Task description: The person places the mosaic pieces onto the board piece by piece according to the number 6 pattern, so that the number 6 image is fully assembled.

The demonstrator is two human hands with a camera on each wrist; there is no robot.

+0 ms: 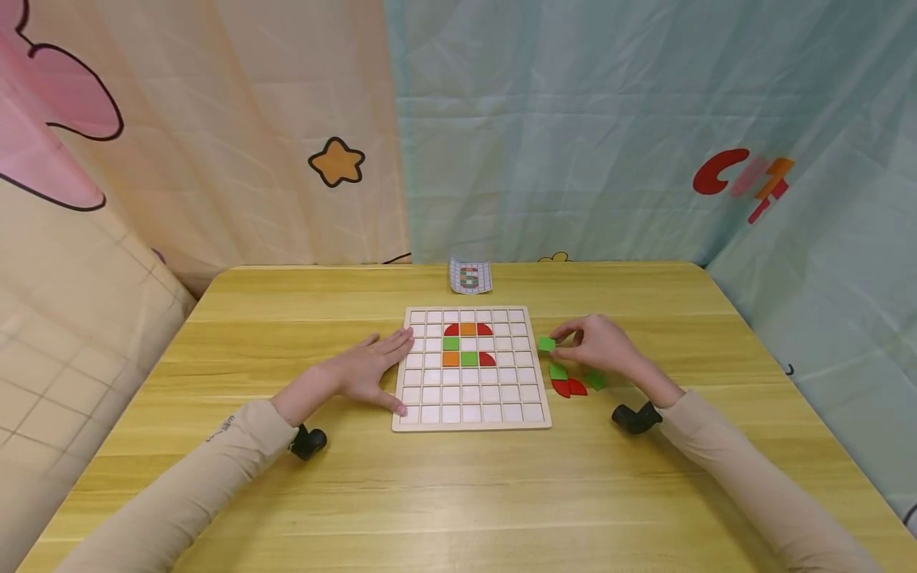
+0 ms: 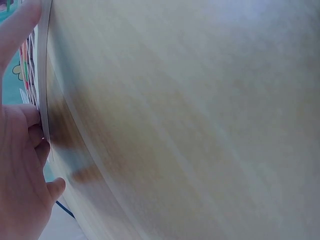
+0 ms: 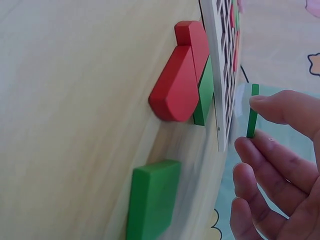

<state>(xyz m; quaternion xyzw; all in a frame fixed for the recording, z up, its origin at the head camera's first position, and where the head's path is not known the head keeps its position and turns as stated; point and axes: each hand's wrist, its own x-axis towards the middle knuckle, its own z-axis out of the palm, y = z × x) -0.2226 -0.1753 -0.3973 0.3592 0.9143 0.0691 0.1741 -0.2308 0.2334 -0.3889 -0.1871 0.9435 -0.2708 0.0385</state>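
A pale wooden grid board [image 1: 469, 422] lies on the table with red, orange and green pieces in its upper middle cells. My left hand [image 1: 368, 372], fingers spread, rests on the board's left edge; the left wrist view shows this hand [image 2: 22, 165] beside the board's rim. Just right of the board, my right hand [image 1: 598, 344] pinches a green square [image 1: 546, 344] between thumb and fingers. The right wrist view shows the green square [image 3: 253, 112] edge-on in the right hand [image 3: 285, 185]. Below that hand lie a green square [image 1: 558, 372], red quarter-round pieces [image 1: 562, 387] and another green piece [image 1: 595, 380].
A small printed card [image 1: 470, 277] with a coloured grid pattern stands behind the board near the table's back edge. Patterned curtains [image 1: 573, 143] hang behind the table. Black devices [image 1: 310, 442] are strapped at both wrists.
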